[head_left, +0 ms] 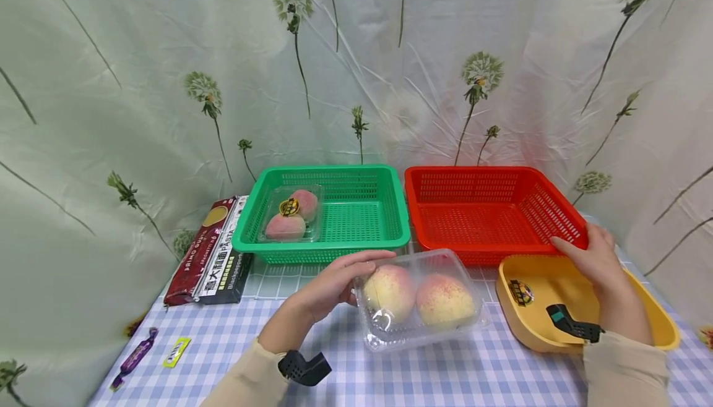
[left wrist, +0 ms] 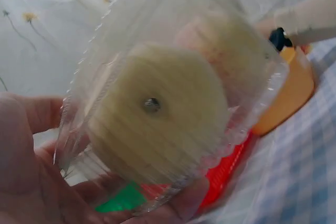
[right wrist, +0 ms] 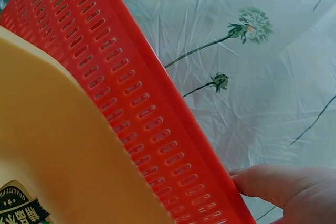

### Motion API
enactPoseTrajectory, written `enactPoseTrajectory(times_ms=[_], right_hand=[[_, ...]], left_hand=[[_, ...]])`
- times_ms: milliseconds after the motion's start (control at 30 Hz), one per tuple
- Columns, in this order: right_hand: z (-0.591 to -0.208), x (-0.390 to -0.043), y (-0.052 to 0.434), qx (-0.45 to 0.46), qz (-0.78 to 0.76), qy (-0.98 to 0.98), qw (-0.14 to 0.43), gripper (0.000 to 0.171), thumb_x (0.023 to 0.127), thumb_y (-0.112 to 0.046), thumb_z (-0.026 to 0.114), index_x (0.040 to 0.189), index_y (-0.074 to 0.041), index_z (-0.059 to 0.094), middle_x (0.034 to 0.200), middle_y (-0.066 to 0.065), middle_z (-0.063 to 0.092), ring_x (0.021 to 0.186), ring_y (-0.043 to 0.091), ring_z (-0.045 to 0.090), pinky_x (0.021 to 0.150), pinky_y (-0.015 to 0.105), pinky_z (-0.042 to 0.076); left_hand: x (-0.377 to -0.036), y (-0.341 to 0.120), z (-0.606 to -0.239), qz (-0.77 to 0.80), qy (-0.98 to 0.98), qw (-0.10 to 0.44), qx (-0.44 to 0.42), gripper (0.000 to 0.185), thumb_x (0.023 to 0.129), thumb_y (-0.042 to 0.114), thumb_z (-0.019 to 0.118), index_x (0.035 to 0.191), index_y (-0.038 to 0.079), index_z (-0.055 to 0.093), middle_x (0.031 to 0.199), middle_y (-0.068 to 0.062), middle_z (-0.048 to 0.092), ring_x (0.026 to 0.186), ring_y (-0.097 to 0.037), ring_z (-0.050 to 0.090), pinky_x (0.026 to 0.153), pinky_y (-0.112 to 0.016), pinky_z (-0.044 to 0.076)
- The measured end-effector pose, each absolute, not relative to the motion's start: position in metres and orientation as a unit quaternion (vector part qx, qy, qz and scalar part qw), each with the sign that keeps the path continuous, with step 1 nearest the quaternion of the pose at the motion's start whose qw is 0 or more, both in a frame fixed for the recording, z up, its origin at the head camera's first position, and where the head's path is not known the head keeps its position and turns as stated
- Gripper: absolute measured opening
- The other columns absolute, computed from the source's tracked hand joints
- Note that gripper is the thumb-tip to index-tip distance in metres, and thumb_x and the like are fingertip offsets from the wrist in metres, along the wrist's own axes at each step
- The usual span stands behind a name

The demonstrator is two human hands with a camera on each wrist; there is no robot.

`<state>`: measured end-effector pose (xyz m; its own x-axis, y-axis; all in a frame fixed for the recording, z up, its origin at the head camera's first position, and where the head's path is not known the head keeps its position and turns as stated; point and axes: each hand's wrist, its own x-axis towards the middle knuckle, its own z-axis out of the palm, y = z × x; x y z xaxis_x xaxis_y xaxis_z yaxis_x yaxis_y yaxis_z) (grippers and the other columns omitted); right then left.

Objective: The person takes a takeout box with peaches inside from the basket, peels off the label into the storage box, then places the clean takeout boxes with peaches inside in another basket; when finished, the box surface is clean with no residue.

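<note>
Seen from the head camera, a person's left hand curls over the left end of a clear plastic clamshell of two peaches lying on the blue checked tablecloth, its long axis running left to right across the table, just in front of a green basket and a red basket. The left hand is on the pack; the right hand is off to the side, fingers resting on the red basket's front right corner, above a yellow tray. A second peach pack sits in the green basket; a pasta box lies to the left. From the left wrist, the clamshell fills the view end-on, one peach's base facing the camera, fingers wrapped under it. From the right wrist, a fingertip touches the red basket's rim; whether it grips cannot be told.
</note>
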<state>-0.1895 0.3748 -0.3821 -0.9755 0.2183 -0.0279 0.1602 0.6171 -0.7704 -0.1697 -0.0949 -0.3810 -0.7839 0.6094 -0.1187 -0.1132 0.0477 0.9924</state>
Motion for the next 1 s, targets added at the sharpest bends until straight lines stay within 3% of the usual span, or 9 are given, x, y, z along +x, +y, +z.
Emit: enactPoseTrajectory(times_ms=[167, 300, 433, 567, 767, 1000], right_hand=[[-0.38, -0.19, 0.375, -0.116, 0.426, -0.897, 0.034, 0.088, 0.101, -0.044, 0.046, 0.155, 0.01, 0.003, 0.156, 0.04, -0.005, 0.13, 0.059, 0.018, 0.098, 0.063, 0.034], [-0.38, -0.189, 0.375, -0.116, 0.422, -0.899, 0.039, 0.087, 0.101, -0.043, 0.047, 0.155, 0.011, 0.005, 0.155, 0.04, -0.001, 0.129, 0.057, 0.02, 0.088, 0.044, 0.04], [-0.381, -0.189, 0.374, -0.114, 0.418, -0.9, 0.044, 0.086, 0.101, -0.042, 0.048, 0.154, 0.012, 0.007, 0.154, 0.039, 0.002, 0.127, 0.056, 0.021, 0.078, 0.03, 0.034], [-0.381, -0.189, 0.375, -0.116, 0.418, -0.9, 0.043, 0.087, 0.101, -0.043, 0.047, 0.155, 0.011, 0.006, 0.155, 0.039, 0.0, 0.128, 0.056, 0.021, 0.079, 0.033, 0.035], [-0.38, -0.19, 0.375, -0.116, 0.419, -0.9, 0.044, 0.086, 0.101, -0.043, 0.047, 0.155, 0.009, 0.005, 0.156, 0.039, -0.003, 0.13, 0.057, 0.019, 0.093, 0.054, 0.037], [-0.382, -0.189, 0.376, -0.116, 0.416, -0.901, 0.048, 0.087, 0.101, -0.043, 0.047, 0.155, 0.011, 0.005, 0.156, 0.04, -0.002, 0.129, 0.057, 0.02, 0.093, 0.053, 0.038]], left_hand=[[-0.177, -0.082, -0.366, 0.7, 0.648, 0.259, 0.149, 0.043, 0.103, 0.032, 0.047, 0.144, 0.022, 0.055, 0.144, -0.006, 0.054, 0.104, -0.014, 0.065, 0.07, -0.033, 0.06], [-0.188, -0.07, -0.356, 0.728, 0.63, 0.242, 0.121, 0.042, 0.104, 0.032, 0.045, 0.144, 0.023, 0.054, 0.142, -0.007, 0.055, 0.099, -0.014, 0.067, 0.067, -0.032, 0.06], [-0.198, -0.058, -0.346, 0.74, 0.625, 0.22, 0.114, 0.042, 0.103, 0.033, 0.046, 0.144, 0.024, 0.053, 0.14, -0.007, 0.053, 0.093, -0.018, 0.067, 0.068, -0.034, 0.06], [-0.209, -0.042, -0.338, 0.745, 0.628, 0.204, 0.098, 0.04, 0.1, 0.034, 0.05, 0.139, 0.03, 0.056, 0.139, -0.005, 0.051, 0.097, -0.027, 0.064, 0.072, -0.038, 0.061], [-0.223, -0.008, -0.329, 0.755, 0.621, 0.192, 0.082, 0.046, 0.095, 0.033, 0.053, 0.141, 0.034, 0.052, 0.141, -0.003, 0.049, 0.112, -0.034, 0.056, 0.082, -0.046, 0.059], [-0.241, 0.037, -0.325, 0.769, 0.604, 0.195, 0.068, 0.053, 0.098, 0.027, 0.049, 0.149, 0.04, 0.041, 0.151, 0.0, 0.043, 0.128, -0.028, 0.047, 0.1, -0.06, 0.049]])
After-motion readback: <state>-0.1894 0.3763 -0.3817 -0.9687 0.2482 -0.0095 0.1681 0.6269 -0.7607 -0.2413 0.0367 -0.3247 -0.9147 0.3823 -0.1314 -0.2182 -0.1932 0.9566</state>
